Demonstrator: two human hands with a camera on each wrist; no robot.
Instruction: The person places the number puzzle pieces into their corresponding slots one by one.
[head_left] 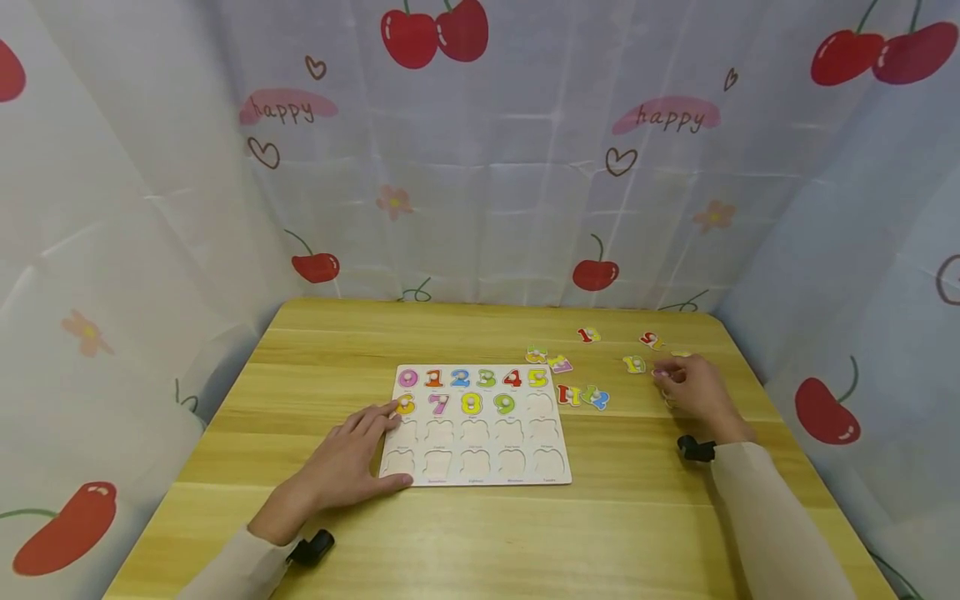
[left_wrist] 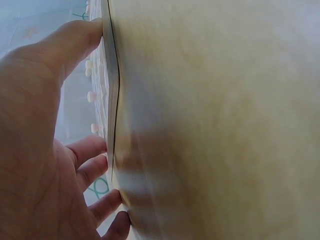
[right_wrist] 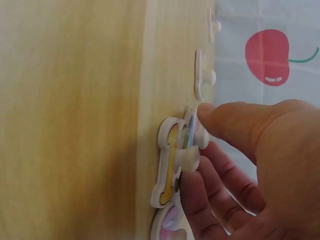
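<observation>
A white wooden number board (head_left: 454,433) lies on the table, with colored digit pieces from 0 to 9 in its upper rows and bare recesses below. My left hand (head_left: 341,462) rests on its left side, thumb at the front edge and fingers spread by the 6. In the left wrist view, thumb and fingertips touch the board's edge (left_wrist: 113,95). My right hand (head_left: 697,390) is over loose number pieces at the right. In the right wrist view, its thumb and fingers stand apart around a yellow knobbed piece (right_wrist: 170,165) and another piece behind it. The hand partly hides these pieces.
Between board and right hand lie an 11 piece (head_left: 568,395), a 12 piece (head_left: 596,397) and a green-yellow piece (head_left: 634,364). Farther back are a red-yellow piece (head_left: 588,335) and a red-orange piece (head_left: 651,340). A printed curtain (head_left: 480,242) borders the wooden table (head_left: 525,542).
</observation>
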